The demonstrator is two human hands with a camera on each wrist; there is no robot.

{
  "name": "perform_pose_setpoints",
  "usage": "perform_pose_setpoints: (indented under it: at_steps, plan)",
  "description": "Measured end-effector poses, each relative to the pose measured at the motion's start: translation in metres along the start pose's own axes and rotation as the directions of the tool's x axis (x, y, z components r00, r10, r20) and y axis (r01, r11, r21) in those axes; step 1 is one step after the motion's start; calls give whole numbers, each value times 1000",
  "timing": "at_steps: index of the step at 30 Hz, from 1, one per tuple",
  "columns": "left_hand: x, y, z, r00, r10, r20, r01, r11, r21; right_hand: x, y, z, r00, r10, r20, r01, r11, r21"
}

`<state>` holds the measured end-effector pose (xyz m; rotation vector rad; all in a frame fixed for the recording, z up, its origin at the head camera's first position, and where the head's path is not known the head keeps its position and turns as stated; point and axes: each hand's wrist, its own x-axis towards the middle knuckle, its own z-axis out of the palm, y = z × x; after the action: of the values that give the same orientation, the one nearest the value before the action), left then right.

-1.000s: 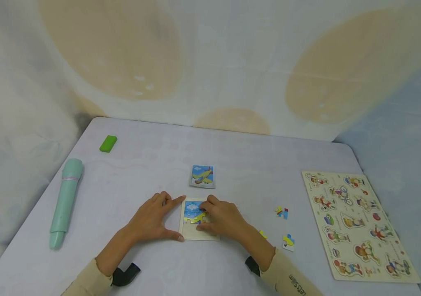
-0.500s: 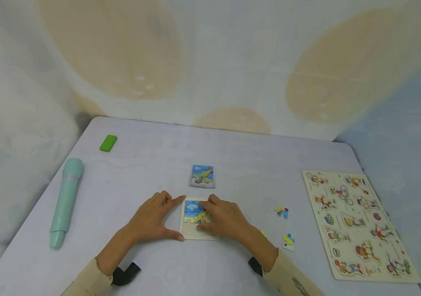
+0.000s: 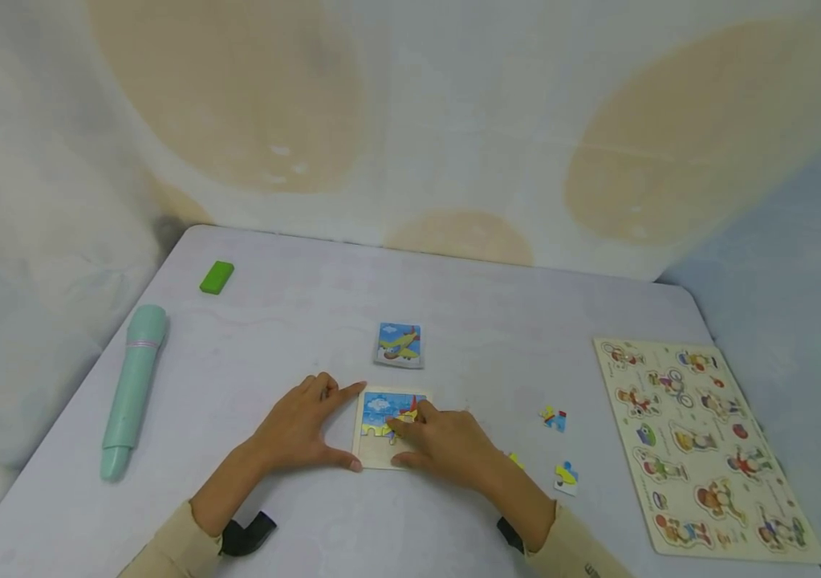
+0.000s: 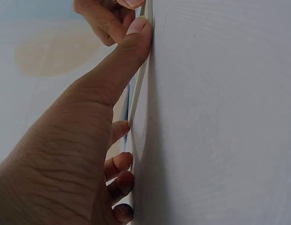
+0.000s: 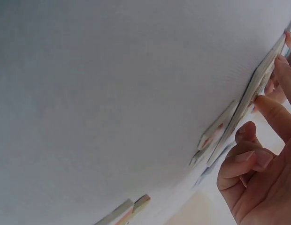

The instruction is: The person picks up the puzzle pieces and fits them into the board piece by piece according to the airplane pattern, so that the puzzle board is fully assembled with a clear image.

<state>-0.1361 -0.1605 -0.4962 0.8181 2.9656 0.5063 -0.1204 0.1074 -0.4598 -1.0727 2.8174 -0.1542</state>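
In the head view, a small jigsaw board (image 3: 378,456) lies on the table, with joined jigsaw pieces (image 3: 375,405) of sky and a yellow plane across its upper part. My left hand (image 3: 294,429) spans the board's left edge, its index fingertip at the far corner and its thumb at the near one. From the right, my right hand (image 3: 451,446) rests its index fingertip on the pieces, thumb near the bare lower board; its other fingers are bent in the right wrist view. Part of the right side is hidden under it.
Loose jigsaw pieces (image 3: 553,418) lie to the right, one partly behind the right wrist. A plane picture card (image 3: 399,345) sits beyond the board. Far right is a large wooden picture board (image 3: 706,449); at left, a mint-green tube (image 3: 134,393) and a green block (image 3: 217,278).
My right hand has slid slightly right and toward me, uncovering more sky and a red part of the plane at the upper right. The left hand stays on the edge.
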Motion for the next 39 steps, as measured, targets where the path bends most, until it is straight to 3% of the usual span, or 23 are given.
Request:
perform_pose_setpoints:
  at_steps: [10, 16, 22, 31, 39]
  plan:
    - [0, 2, -1, 1000, 2, -11, -2, 1000, -2, -2, 3, 1, 1000, -4, -12, 5, 999, 39]
    - [-1, 2, 0, 1000, -9, -7, 9, 1000, 4, -11, 11, -11, 994, 80, -68, -65, 977, 202]
    - [0, 1, 1, 1000, -24, 0, 24, 1000, 8, -26, 34, -25, 976, 160, -145, -113, 951, 289]
    - [-1, 2, 2, 1000, -30, 1, 30, 1000, 1, -57, 72, -36, 937, 314, -153, -245, 903, 352]
    - [-2, 1, 0, 1000, -26, 4, 26, 1000, 3, -86, 98, -32, 912, 358, -198, -250, 871, 424]
